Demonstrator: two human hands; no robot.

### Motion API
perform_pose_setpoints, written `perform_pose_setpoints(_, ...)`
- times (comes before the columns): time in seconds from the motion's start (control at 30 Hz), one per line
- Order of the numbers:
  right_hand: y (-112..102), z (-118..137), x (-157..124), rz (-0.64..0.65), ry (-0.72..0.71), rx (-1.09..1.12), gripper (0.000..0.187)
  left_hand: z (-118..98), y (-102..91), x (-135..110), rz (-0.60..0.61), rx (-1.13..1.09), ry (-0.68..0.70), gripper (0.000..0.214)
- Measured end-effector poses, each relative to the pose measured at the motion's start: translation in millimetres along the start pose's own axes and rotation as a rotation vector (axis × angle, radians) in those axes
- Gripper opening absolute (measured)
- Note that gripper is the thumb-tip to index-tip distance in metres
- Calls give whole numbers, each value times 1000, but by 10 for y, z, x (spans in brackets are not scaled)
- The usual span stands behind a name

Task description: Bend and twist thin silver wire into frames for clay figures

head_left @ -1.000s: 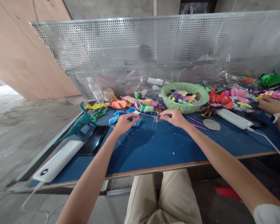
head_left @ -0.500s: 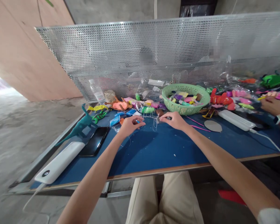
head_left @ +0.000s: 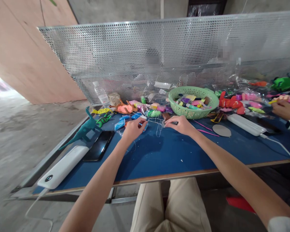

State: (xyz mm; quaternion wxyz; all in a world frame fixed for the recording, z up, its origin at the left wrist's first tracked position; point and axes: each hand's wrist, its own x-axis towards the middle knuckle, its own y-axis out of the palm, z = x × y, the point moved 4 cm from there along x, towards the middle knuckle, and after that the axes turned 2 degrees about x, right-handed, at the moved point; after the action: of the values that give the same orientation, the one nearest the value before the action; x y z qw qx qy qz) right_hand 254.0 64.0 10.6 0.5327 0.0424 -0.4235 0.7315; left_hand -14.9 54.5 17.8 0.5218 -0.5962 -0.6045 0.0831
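A thin silvery wire frame (head_left: 156, 121) spans the gap between my hands, just over the table, with narrow loops hanging from it. My left hand (head_left: 133, 129) pinches its left end between thumb and fingers. At the other end, the fingertips of my right hand (head_left: 179, 124) are closed on the wire. Blue clay packets (head_left: 120, 124) lie just beyond my left hand, and a brown piece of clay (head_left: 166, 116) sits behind the wire. Behind my right hand stands a green basket (head_left: 192, 113) of colourful clay packets.
On the left are a teal dinosaur figure (head_left: 87, 125), a black phone (head_left: 98, 146) and a white power bank (head_left: 62, 166). A perforated metal screen (head_left: 125, 48) rises along the back. Another person's hand (head_left: 285, 109) works at the far right, near a second power bank (head_left: 246, 125).
My left thumb and fingers have drawn closer together on the wire's left end. The hanging loop has swung slightly left. My right hand has hardly moved.
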Motion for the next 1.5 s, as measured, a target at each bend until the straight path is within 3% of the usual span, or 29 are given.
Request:
perform_pose_setpoints(0.27,50,40,-10,23,23,24,20,-36,7,-2,-110,95,113,18)
perform_pose_setpoints(0.57,70,49,10,33,11,28,19,-47,-6,0,-146,178,81,27)
perform_pose_setpoints(0.9,69,115,22,59,-49,31,16,-112,-16,31,-132,46,73,30)
perform_pose_setpoints(1.33,33,47,7,98,-78,15,17,-28,-22,19,-150,229,107,22)
perform_pose_setpoints(1.5,-40,-37,12,65,-68,40,17,-88,7,42,-192,341,218,22)
